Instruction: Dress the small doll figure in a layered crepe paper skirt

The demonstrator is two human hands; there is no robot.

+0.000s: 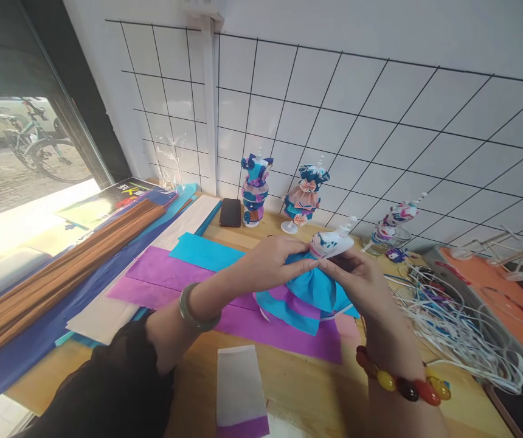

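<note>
A miniature white dress form (329,244) with pink and teal marks leans right between my hands. A gathered blue paper skirt (318,287) hangs from its waist, above purple and blue paper strips. My left hand (284,260) is closed at the left of the waist, its thumb pressing the skirt's top edge. From the right, my right hand (355,275) grips the same waist, thumb tip near the left thumb. The fingers behind the form are partly hidden. Below it lie purple paper (284,333) and a blue paper strip (207,252).
Two decorated dress forms, one blue and purple (256,188), one peach and teal (306,194), stand by the wall. Another form (393,220) leans at a glass. White cords (457,328) tangle at right. A phone (231,213) and brown paper (74,255) lie left.
</note>
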